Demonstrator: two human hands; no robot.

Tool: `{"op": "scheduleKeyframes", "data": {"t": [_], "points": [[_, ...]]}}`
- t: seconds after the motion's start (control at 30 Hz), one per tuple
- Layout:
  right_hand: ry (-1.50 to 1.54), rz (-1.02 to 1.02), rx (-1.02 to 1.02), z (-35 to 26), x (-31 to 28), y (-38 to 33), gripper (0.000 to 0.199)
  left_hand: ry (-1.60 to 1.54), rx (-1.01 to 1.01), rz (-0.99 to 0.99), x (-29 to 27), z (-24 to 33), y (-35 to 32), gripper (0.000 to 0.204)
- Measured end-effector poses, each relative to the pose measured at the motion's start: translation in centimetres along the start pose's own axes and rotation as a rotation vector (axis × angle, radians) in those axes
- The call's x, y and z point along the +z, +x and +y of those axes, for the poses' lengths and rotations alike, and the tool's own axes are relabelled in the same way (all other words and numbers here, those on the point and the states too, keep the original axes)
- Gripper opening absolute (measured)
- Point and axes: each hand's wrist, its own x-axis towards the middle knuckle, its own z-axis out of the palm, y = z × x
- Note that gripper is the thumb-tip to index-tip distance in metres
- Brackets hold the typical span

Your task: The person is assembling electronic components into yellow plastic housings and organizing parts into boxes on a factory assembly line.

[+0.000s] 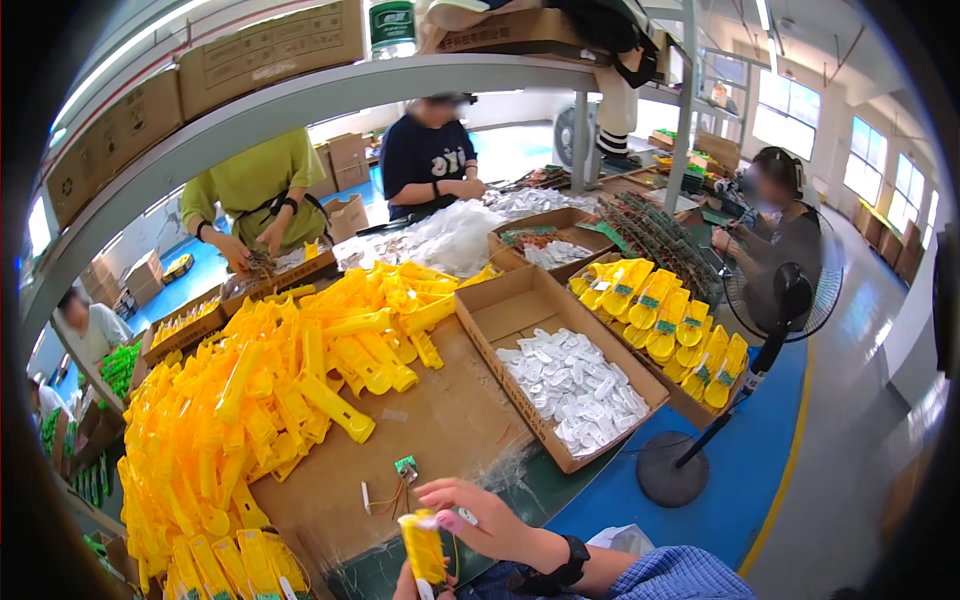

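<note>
Near the lower edge I see the left hand [406, 583] pinching a yellow casing [424, 548]; the right hand [492, 522] bends over its top, whether pinching I can't tell. Beyond sits a circuit board [406, 467], then white pieces [575, 390].

A green-topped desk [545, 492] carries a flat brown cardboard sheet [450, 430], heaped yellow plastic casings [265, 385] and an open brown cardboard box [512, 316].

I count two hands [490, 522], one yellow casing [424, 548] between them, one wired circuit board [405, 467] toward 11 o'clock, one box [510, 318] of uncountable white pieces [575, 390] around 1, plus one yellow heap [270, 385] near 10, lol.
</note>
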Motion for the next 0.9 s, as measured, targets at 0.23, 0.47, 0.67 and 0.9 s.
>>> {"op": "scheduleKeyframes", "data": {"t": [0.23,0.47,0.67,0.9], "points": [[0.164,-0.31,0.22,1.3,1.0,0.8,0.03,0.026,-0.163,-0.135,-1.7,1.5,0.5,0.07],[0.344,-0.361,0.202,2.2,2.3,1.9,0.034,-0.037,-0.043,0.009,-2.3,1.7,1.1,0.08],[0.394,-0.418,0.244,2.4,2.7,2.5,0.033,-0.067,-0.068,0.071,-3.3,0.4,0.7,0.08],[0.308,-0.338,0.226,2.3,2.0,2.3,0.029,-0.126,-0.126,0.073,-2.8,0.6,1.7,0.059]]}}
